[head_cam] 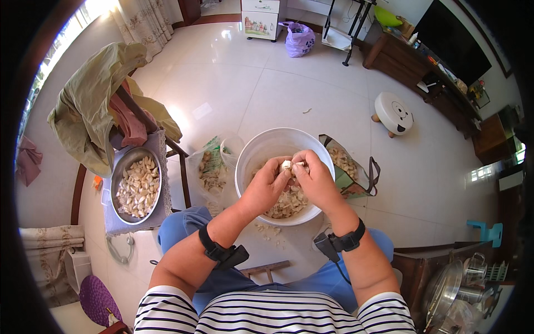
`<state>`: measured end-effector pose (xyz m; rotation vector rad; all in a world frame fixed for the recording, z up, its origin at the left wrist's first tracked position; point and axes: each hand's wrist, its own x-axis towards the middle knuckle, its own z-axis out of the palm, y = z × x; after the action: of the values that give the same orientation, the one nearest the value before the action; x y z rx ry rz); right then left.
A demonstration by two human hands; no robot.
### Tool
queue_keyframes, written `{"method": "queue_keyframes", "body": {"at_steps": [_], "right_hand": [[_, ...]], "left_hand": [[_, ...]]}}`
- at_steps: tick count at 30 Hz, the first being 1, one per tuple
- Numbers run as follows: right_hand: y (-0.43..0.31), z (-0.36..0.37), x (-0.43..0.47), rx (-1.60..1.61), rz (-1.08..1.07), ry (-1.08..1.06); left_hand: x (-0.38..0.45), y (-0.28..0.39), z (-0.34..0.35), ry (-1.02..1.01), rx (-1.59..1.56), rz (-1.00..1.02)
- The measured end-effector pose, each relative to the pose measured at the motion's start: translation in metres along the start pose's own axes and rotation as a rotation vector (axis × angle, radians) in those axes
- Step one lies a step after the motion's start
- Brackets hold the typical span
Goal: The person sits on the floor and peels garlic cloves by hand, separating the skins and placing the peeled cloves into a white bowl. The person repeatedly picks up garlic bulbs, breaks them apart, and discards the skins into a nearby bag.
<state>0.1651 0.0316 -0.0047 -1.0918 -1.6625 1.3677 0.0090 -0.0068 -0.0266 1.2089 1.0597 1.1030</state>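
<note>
Both hands meet above a white plastic bucket (245, 142) that stands on the floor between my knees. My left hand (263, 183) pinches a piece of garlic (285, 165) between thumb and fingers. Close against it, my right hand (316, 179) grips another pale garlic piece (299, 165), partly hidden by the thumb. Below the hands, loose papery garlic skins (288, 204) lie in the bucket. To my left, an oval metal bowl (115, 200) heaped with garlic cloves (138, 188) rests on a cloth-covered chair seat (166, 183).
A clear plastic bag (194, 167) with garlic stands left of the bucket. On its right is a shopping bag (354, 190) holding more garlic. Clothing (91, 96) hangs over the chair back. A white round stool (392, 112) and a purple bag (299, 41) stand farther off.
</note>
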Motion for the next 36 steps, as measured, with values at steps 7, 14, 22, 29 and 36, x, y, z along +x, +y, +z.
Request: {"method": "queue_keyframes", "body": {"at_steps": [7, 14, 22, 29, 36], "right_hand": [[0.008, -0.03, 0.009, 0.866, 0.314, -0.044], [-0.009, -0.025, 0.004, 0.727, 0.379, -0.004], [0.003, -0.003, -0.003, 0.156, 0.191, -0.062], [0.005, 0.016, -0.007, -0.251, -0.239, 0.048], [-0.001, 0.017, -0.013, -0.025, -0.203, -0.025]], "left_hand": [[0.0, 0.01, 0.0, 0.041, -0.15, -0.088], [0.001, 0.011, -0.007, 0.024, -0.288, -0.099], [0.0, 0.012, -0.007, 0.038, -0.311, -0.019], [-0.005, 0.011, -0.001, 0.159, 0.34, 0.272], [-0.008, 0.011, 0.004, 0.174, 0.158, 0.158]]}}
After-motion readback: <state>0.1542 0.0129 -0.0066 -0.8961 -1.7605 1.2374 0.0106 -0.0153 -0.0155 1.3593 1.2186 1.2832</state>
